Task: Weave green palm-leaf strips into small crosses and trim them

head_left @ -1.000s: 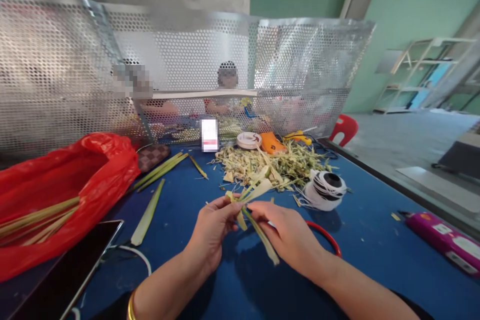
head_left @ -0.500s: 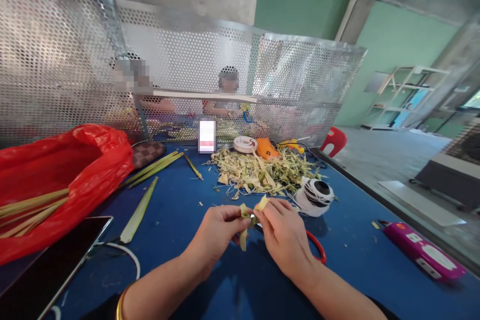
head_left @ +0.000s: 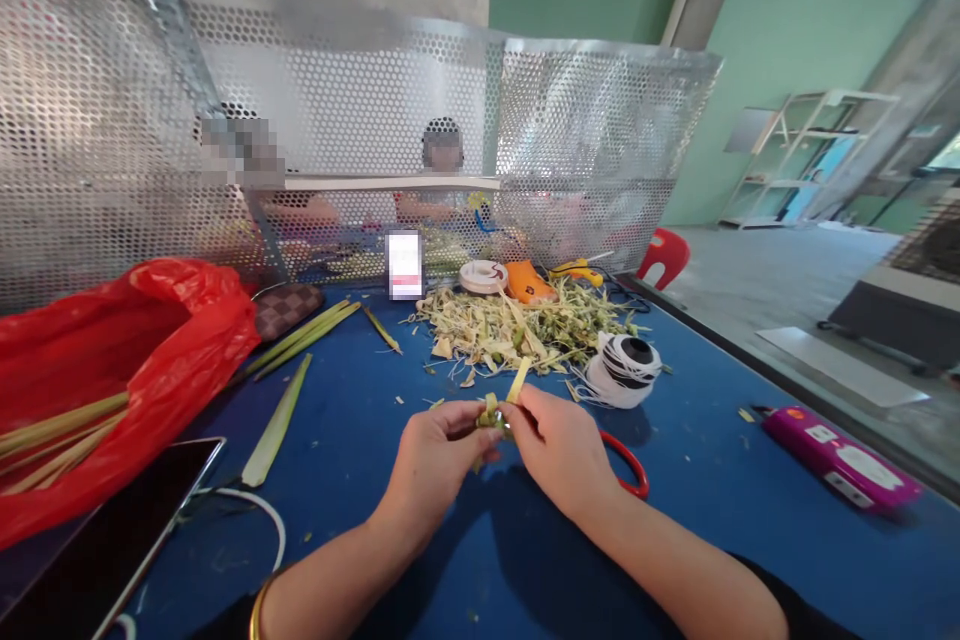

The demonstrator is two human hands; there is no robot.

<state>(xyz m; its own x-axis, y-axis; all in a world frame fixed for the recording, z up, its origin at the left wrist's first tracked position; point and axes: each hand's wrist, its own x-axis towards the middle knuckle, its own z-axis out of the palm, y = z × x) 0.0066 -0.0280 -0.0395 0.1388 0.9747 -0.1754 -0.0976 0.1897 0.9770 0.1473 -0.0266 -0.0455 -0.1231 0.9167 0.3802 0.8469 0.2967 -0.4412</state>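
Over the middle of the blue table, my left hand (head_left: 437, 448) pinches a small folded piece of pale green leaf strip (head_left: 489, 412). Close beside it, my right hand (head_left: 561, 442) is closed on the same work, with a pale yellow strip end (head_left: 520, 378) standing up from its fingers. Whether both pieces are one strip I cannot tell. A small shiny spot shows between the fingertips, too small to name. A red curved handle (head_left: 636, 472) lies on the table, partly hidden behind my right forearm.
Beyond my hands lies a heap of leaf scraps (head_left: 510, 330), with a spool of white cord (head_left: 622, 370) beside it. To the left are a red plastic bag (head_left: 187, 340), a tablet (head_left: 112, 530) and a cut leaf (head_left: 277, 425). A purple power strip (head_left: 840, 460) lies right.
The hanging strip end at my left fingers no longer shows below them; the piece looks more bunched. The strip in my right hand now stands up higher. The view has shifted slightly.
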